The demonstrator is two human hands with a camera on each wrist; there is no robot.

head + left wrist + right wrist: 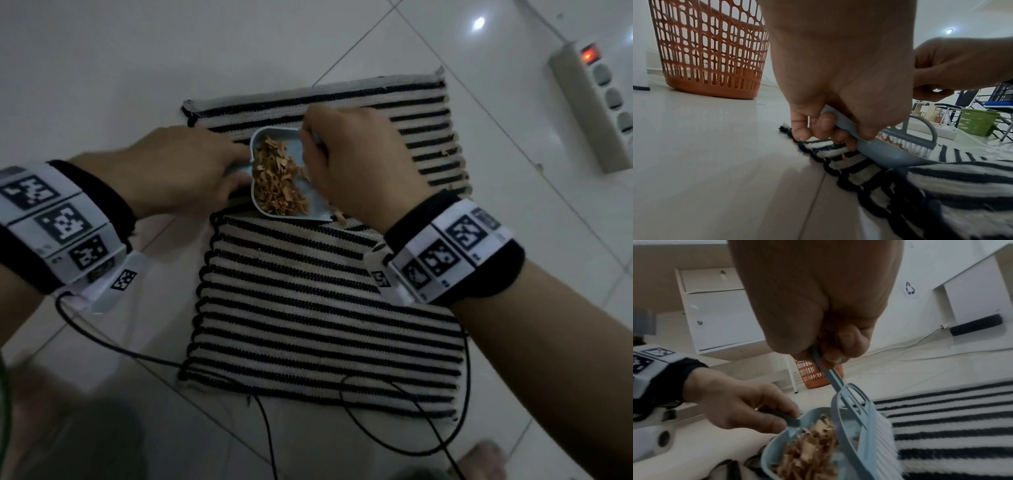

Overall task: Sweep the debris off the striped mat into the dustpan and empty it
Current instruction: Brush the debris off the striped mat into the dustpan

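Note:
A black-and-white striped mat (308, 308) lies on the tiled floor. On its far half sits a pale blue dustpan (291, 144) holding a heap of brown shavings (277, 178). My left hand (191, 171) grips the dustpan handle (840, 123) at the mat's left edge. My right hand (349, 157) grips the thin handle of a small blue brush (865, 421), whose white bristles (888, 443) stand at the pan's open side. A few shavings (339, 216) lie on the mat by the pan's near corner.
An orange lattice basket (709, 48) stands on the floor to the left. A white power strip (596, 102) with a lit red switch lies right of the mat. Black cables (267, 428) trail over the mat's near edge. A green basket (978, 121) and chairs stand farther off.

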